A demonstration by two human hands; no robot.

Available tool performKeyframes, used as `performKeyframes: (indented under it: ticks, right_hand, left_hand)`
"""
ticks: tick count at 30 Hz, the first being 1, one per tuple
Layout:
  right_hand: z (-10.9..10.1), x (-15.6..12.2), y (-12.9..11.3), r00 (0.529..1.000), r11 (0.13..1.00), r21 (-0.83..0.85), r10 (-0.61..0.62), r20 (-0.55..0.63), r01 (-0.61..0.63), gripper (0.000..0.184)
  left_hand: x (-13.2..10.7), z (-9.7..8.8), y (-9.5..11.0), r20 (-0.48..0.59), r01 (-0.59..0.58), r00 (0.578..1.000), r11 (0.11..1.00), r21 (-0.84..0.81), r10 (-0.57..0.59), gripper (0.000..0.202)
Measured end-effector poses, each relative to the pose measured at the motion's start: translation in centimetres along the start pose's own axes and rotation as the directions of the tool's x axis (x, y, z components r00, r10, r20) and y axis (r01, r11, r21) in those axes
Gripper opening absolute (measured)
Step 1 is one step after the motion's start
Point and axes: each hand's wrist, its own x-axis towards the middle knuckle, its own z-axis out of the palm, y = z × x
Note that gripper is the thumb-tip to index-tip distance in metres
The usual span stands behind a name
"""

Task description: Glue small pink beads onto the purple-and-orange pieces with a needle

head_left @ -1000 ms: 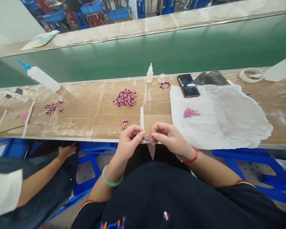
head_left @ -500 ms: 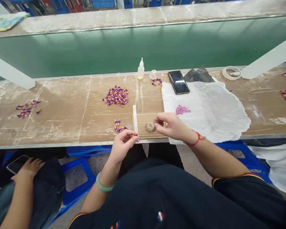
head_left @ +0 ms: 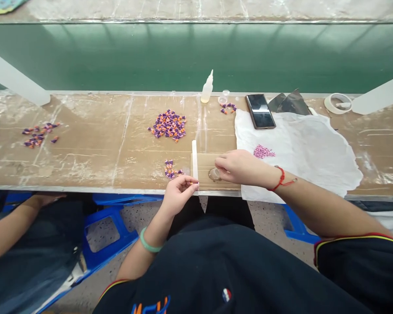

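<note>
Head view: right hand [head_left: 237, 165] has moved from beside the left to the small round dish [head_left: 212, 175], right of the white strip [head_left: 194, 157]. Fingers curled; can't tell closure or contents. Left hand [head_left: 180, 192] pinches a small piece [head_left: 193, 183] at the strip's near end. Action's now at the dish, I'd say.

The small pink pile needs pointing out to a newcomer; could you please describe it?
Find the white sheet on the brown tabletop. On it, pictured just below the black phone, lies the small pink pile; neighbouring piles mix purple and orange.
</note>
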Motion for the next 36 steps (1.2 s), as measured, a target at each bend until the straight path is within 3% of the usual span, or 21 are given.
performKeyframes:
  ticks: [8, 10, 12, 14, 17, 19, 22, 28, 36]
  right_hand:
    - [-0.1, 0.0, -0.3, 1.0, 1.0, -0.013, -0.013, -0.009, 0.013, 0.026]
    - [-0.4, -0.2, -0.2, 0.998, 0.995, 0.103, 0.011, -0.068, -0.004, 0.023]
    - [-0.8, -0.6, -0.4, 0.989, 0.945, 0.327, 0.054, -0.141, -0.005, 0.018]
    - [-1.3, -1.1, -0.9, 0.979, 0.793, 0.609, 0.123, -0.164, 0.002, 0.015]
    - [-1.8, -1.6, -2.5, 0.971, 0.393, 0.92, 0.22, -0.088, -0.006, 0.016]
    - [-2.0, -1.9, -3.7, 0.971, 0.163, 0.987, 0.238, -0.035, -0.004, 0.02]
    - [-2.3, -2.1, -5.1, 0.974, 0.003, 1.0, 0.226, -0.001, 0.0, 0.025]
    - [-3.1, -2.8, -5.9, 0.971, 0.001, 1.0, 0.239, -0.017, 0.017, 0.024]
    - [-3.5, -3.4, -6.3, 0.965, 0.112, 0.993, 0.254, -0.072, 0.044, 0.019]
  left_hand:
    - [0.0, 0.0, -0.4, -0.017, 0.008, 1.0, 0.999, -0.045, -0.008, 0.03]
    - [0.0, 0.0, -0.3, -0.033, 0.009, 0.999, 0.997, -0.079, -0.011, 0.031]
    - [-0.2, 0.2, 0.1, -0.057, 0.003, 0.998, 0.99, -0.138, -0.011, 0.034]
    - [-0.4, 0.5, 0.9, -0.075, -0.022, 0.997, 0.979, -0.204, 0.007, 0.037]
    - [-1.1, 1.1, 2.6, -0.062, -0.07, 0.997, 0.96, -0.269, 0.055, 0.038]
    - [-1.7, 1.5, 3.7, -0.042, -0.097, 0.995, 0.954, -0.285, 0.088, 0.035]
    - [-2.4, 2.0, 4.9, -0.035, -0.141, 0.99, 0.947, -0.29, 0.137, 0.028]
    - [-3.0, 2.5, 5.4, -0.05, -0.182, 0.983, 0.953, -0.241, 0.175, 0.026]
    - [-3.3, 2.8, 5.5, -0.062, -0.21, 0.977, 0.962, -0.172, 0.202, 0.024]
